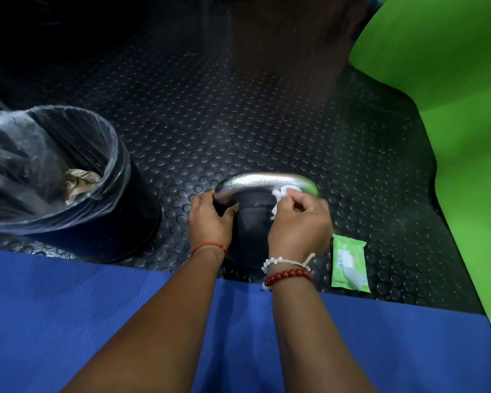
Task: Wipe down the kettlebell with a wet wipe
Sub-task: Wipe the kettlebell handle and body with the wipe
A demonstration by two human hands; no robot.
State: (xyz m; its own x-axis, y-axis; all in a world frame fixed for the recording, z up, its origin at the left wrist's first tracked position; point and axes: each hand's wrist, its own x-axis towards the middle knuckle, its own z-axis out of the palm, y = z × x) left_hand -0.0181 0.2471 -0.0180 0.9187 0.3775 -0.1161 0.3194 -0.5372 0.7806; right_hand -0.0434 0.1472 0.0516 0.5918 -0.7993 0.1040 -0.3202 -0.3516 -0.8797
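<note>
Studded floor bears 1 kettlebell (254, 219), 1 wet wipe (278, 198), 2 gripping hands.

Round black kettlebell (253, 225) with a shiny silver handle (258, 181); a crumpled white wet wipe (278, 198) against it. Beneath the kettlebell, black rubber floor (238, 123) patterned with round studs. To its right, a light-green, white-labelled flat wipes packet (349, 262); left, a black bin (125, 222); nearer, a plain blue mat (68, 307).

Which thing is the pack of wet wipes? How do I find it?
Start at the big blue mat along the bottom. Just past its far edge, on the black bumpy floor right of the kettlebell, lies the wipes pack. It is the only small, flat, light-green packet there.
</note>
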